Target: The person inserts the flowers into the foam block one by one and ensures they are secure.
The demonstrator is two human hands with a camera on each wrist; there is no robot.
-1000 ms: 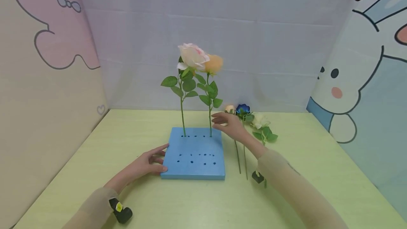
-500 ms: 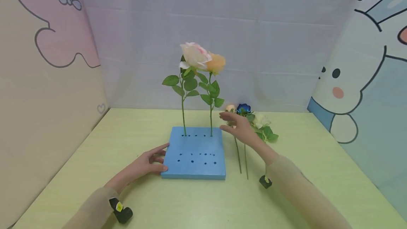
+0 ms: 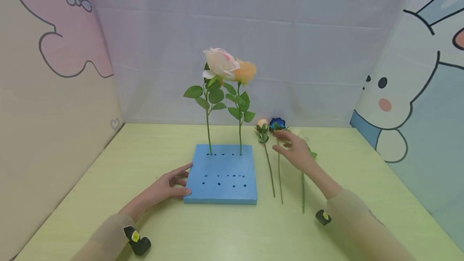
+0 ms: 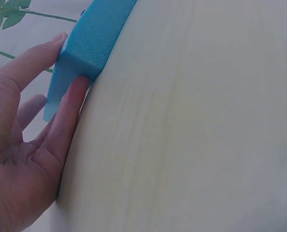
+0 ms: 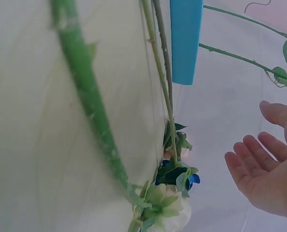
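The fingertips of my left hand [image 3: 166, 184] rest against the left side of a blue foam board [image 3: 221, 168] with several holes; in the left wrist view its fingers [image 4: 73, 96] touch the board's edge. Two artificial roses stand upright in the back row of holes, one pale pink [image 3: 220, 63], one orange [image 3: 245, 72]. My right hand [image 3: 299, 152], empty with fingers spread, is over the loose roses to the right of the board. Its fingertips overlap the blue rose [image 3: 277, 124]. The white rose [image 5: 177, 215], partly hidden by this hand in the head view, lies at the right.
A peach rose [image 3: 262, 126] lies nearest the board, its stem pointing toward the front. All stands on a pale yellow table [image 3: 163, 228]. A plain curtain [image 3: 163, 51] rises behind it, with cartoon-printed panels at both sides.
My right hand has moved away from the orange rose's stem, rightward to the loose roses. My left hand stays at the board.
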